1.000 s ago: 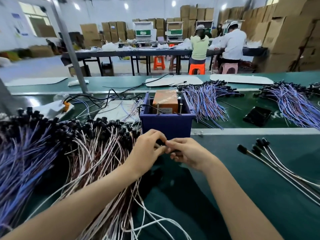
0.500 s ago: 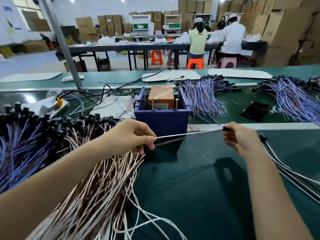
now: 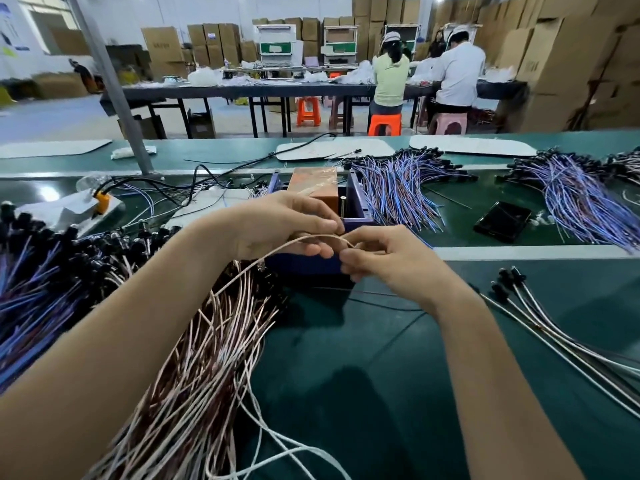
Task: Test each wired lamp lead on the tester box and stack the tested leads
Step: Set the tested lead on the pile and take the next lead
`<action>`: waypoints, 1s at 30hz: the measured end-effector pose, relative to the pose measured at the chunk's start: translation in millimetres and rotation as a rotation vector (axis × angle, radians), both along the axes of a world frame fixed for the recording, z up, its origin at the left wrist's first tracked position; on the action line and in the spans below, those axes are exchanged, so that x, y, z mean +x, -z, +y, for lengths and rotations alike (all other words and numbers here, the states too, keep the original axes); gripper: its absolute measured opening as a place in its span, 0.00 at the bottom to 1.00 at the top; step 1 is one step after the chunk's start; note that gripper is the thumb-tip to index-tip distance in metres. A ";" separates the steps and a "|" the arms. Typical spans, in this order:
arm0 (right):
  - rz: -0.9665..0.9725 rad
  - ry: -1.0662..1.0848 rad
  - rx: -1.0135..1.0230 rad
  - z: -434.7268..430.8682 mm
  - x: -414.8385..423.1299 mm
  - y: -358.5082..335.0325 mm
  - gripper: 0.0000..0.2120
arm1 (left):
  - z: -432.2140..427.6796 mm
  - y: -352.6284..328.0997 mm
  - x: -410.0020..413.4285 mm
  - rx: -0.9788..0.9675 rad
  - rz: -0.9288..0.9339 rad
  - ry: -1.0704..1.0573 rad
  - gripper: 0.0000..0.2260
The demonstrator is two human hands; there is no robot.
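A blue tester box [image 3: 358,206] with an orange block inside stands at the middle of the green bench. Just in front of it my left hand [image 3: 287,225] and my right hand [image 3: 388,258] meet, both pinching one pale pink lamp lead [image 3: 277,252] that arcs up from the big pile of pink and white leads [image 3: 194,368] at the lower left. The lead's end is hidden between my fingers. A small stack of leads with black caps [image 3: 540,317] lies on the bench at the right.
Purple-wired lead bundles lie at the far left [image 3: 31,296], behind the box [image 3: 405,188] and at the far right [image 3: 581,199]. A black phone [image 3: 502,221] rests right of the box. A grey pole [image 3: 114,84] rises at the back left. Two people sit at a far table.
My hands, which were spread apart stretching a lead across the front of the box, have come together again in front of it on a lead from the pile.
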State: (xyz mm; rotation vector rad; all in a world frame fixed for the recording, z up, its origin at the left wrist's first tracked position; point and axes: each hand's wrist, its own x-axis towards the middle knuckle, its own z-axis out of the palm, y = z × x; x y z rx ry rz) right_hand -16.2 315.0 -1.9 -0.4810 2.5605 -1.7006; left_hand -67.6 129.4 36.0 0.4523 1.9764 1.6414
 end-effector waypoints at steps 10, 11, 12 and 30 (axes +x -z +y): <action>-0.172 0.202 -0.160 47.4 -3.3 7.1 0.08 | -24.0 45.1 -15.7 0.764 -0.316 0.231 0.14; -0.194 0.219 -0.164 43.9 -6.1 10.4 0.08 | -16.5 52.1 -13.8 0.706 -0.221 0.138 0.15; -0.211 0.234 -0.136 39.7 -8.4 13.0 0.08 | -9.2 58.2 -12.9 0.669 -0.176 0.068 0.14; -0.133 -0.262 0.732 40.5 29.2 8.0 0.08 | -1.6 82.2 -17.2 0.643 0.045 -0.152 0.12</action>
